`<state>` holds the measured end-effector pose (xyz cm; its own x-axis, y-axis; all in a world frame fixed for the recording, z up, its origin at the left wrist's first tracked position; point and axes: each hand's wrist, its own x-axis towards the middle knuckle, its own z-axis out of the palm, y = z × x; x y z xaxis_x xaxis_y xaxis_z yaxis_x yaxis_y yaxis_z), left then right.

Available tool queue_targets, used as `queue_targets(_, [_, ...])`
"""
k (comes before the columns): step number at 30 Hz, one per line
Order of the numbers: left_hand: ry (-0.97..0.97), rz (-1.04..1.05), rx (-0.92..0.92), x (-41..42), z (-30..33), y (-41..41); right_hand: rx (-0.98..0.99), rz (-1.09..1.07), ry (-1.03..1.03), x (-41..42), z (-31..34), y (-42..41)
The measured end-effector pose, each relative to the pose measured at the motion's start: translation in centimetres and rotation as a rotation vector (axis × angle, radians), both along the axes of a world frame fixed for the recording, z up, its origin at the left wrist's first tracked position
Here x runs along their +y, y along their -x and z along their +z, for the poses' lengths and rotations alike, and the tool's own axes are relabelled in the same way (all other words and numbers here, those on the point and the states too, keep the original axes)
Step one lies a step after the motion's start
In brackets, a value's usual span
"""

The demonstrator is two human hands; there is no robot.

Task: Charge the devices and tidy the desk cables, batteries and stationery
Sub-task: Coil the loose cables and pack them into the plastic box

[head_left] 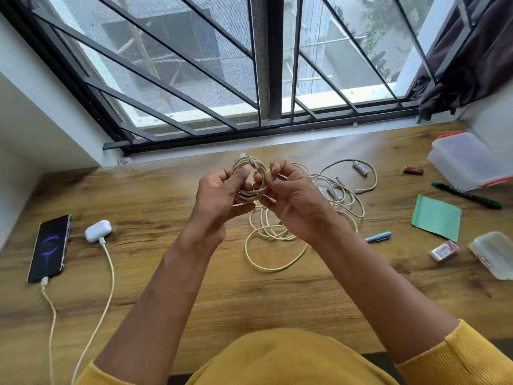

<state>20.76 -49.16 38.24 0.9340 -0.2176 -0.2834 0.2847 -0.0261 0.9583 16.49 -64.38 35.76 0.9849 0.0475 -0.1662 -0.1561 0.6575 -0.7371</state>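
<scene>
Charging: the phone (50,247) at the lower left of the frame and the earbud case (97,230) beside it are each lying on the tabletop (172,273) with a cable plugged in, so this part is looking done.
Cables: one pale coiled cable (251,187) is being held up at the centre of the frame; a loose tangle of cables (280,234) is still sprawling on the tabletop under and to the right of the hands.
Batteries: a silver battery (361,168) and a red battery (413,170) are lying loose at the upper right, not yet put away.
Stationery: a green marker (466,195), a blue pen (378,237), an eraser (444,250) and a green pouch (436,218) are waiting at the right, near a plastic box (463,159).
Left hand (222,195): curling around the coil, thumb pressing its loops.
Right hand (288,195): fingers bent, pinching the coil's right side; exactly which strand is hard to tell.
Judgement: tidying is only beginning.
</scene>
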Motion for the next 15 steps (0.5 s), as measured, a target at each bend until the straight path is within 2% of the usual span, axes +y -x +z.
queue_targets(5, [0.154,-0.06,0.087,0.6,0.5,-0.3,0.063,-0.083,-0.1,0.4,0.2,0.0])
queue_targets(11, [0.319,-0.094,0.097,1.6,0.4,0.0,0.052,-0.136,-0.061,0.0,1.0,-0.2])
queue_targets(15, [0.241,-0.036,0.049,1.4,0.2,0.0,0.018,-0.136,0.086,-0.6,0.7,0.0])
